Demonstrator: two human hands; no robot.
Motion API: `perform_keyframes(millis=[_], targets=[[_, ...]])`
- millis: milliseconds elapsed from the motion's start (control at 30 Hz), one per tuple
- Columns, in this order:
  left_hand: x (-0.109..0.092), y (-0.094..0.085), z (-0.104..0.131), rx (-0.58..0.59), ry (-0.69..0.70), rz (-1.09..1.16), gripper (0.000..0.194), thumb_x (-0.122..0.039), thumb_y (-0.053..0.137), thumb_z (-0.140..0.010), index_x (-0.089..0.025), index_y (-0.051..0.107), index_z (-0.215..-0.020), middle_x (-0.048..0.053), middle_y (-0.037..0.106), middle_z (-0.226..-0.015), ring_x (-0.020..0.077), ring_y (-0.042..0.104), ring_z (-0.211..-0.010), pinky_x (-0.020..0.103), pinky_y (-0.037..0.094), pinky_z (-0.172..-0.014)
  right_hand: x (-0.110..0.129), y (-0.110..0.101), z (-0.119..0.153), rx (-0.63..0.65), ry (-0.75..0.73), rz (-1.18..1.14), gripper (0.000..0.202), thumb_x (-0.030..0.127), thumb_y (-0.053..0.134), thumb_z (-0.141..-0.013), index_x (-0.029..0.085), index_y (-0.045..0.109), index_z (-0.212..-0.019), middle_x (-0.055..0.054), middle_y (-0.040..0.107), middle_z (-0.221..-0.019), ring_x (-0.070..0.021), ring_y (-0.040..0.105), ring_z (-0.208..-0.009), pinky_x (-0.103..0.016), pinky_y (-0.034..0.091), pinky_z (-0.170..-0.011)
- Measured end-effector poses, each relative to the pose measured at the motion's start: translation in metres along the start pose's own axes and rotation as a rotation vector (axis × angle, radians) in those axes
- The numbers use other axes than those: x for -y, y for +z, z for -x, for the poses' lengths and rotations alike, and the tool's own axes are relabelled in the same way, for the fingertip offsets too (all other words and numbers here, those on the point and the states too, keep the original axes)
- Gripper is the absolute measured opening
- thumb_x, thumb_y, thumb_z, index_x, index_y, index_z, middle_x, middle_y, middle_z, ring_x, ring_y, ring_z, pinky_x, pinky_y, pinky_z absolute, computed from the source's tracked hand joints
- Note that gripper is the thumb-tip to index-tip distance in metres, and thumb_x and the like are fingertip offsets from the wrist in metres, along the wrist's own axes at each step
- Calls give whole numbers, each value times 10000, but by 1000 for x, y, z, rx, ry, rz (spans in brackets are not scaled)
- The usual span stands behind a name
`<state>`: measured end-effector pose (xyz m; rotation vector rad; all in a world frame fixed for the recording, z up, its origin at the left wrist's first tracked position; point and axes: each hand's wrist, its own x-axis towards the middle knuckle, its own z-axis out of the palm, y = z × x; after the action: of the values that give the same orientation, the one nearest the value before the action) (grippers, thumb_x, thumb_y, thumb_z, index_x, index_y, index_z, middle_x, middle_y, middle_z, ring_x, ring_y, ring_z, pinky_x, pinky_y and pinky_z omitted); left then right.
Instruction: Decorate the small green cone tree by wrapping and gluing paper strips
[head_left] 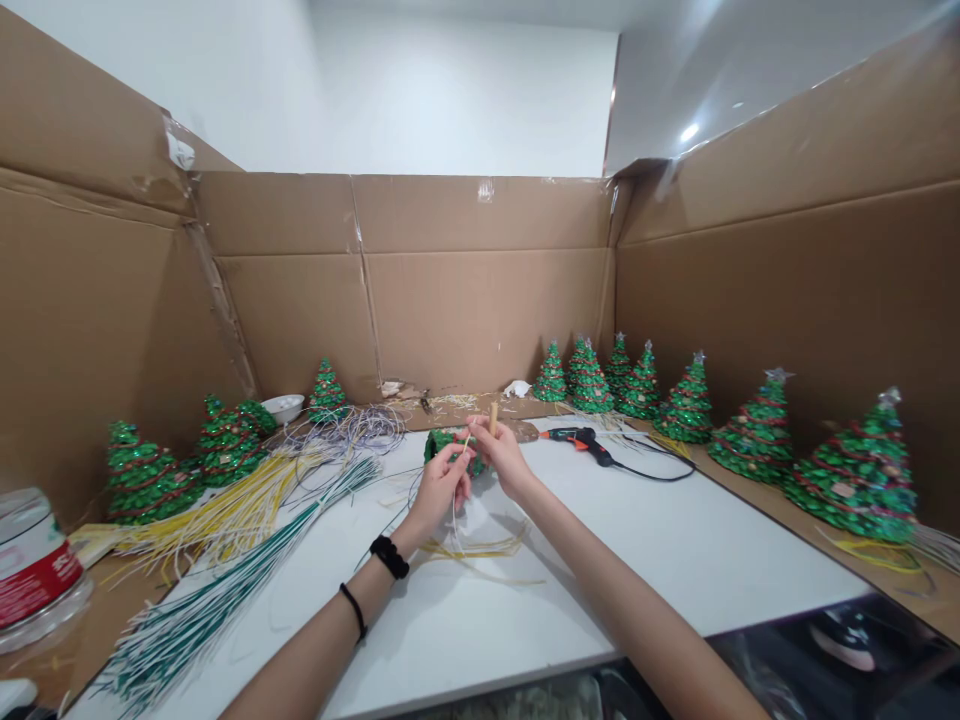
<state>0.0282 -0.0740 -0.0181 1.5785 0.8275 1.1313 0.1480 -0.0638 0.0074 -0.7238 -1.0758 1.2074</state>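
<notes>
Near the middle of the white board, my left hand (439, 490) is closed, its fingers pinching a thin pale strand (468, 442). My right hand (504, 458) meets it from the right, fingers closed at the same strand. A short wooden handle (493, 416) sticks up out of my right hand; whatever it ends in is hidden. Just behind my fingers lies a small green tinsel tree (433, 444), seemingly on its side and mostly covered by both hands. Loose yellow strands (480, 550) rest on the board below my hands.
Decorated green trees (754, 430) line the right side; others (225, 440) stand left. A glue gun (589, 442) with black cord lies right of my hands. Green-white strands (247, 575), yellow strands (232, 505) and a plastic jar (37, 570) are left. Cardboard walls (480, 310) surround the board.
</notes>
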Motion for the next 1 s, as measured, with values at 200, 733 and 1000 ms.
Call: perform_keyframes(millis=[200, 733, 1000], targets=[[3, 1, 1, 48, -11, -20, 388, -550, 450, -800, -179, 490, -906, -84, 495, -435, 66, 357, -294, 172, 269, -323, 8, -21, -13, -198, -98, -112, 465, 453, 694, -554, 171, 577, -905, 25, 619, -667, -30, 212, -410, -192, 133, -385], [6, -3, 8, -69, 125, -509, 270, -399, 369, -884, -215, 536, -777, -74, 498, -404, 111, 418, -366, 212, 326, -471, 2, -73, -35, -490, -121, -104, 354, 315, 635, -577, 192, 603, -906, 44, 590, -593, -30, 226, -375, -200, 134, -370], [6, -5, 7, -79, 129, -541, 248, -373, 381, -877, -218, 538, -765, -70, 503, -405, 119, 448, -389, 212, 331, -485, 7, -69, -32, -480, -154, -165, 374, 286, 652, -517, 174, 597, -870, 47, 601, -581, -25, 220, -396, -179, 137, -373]])
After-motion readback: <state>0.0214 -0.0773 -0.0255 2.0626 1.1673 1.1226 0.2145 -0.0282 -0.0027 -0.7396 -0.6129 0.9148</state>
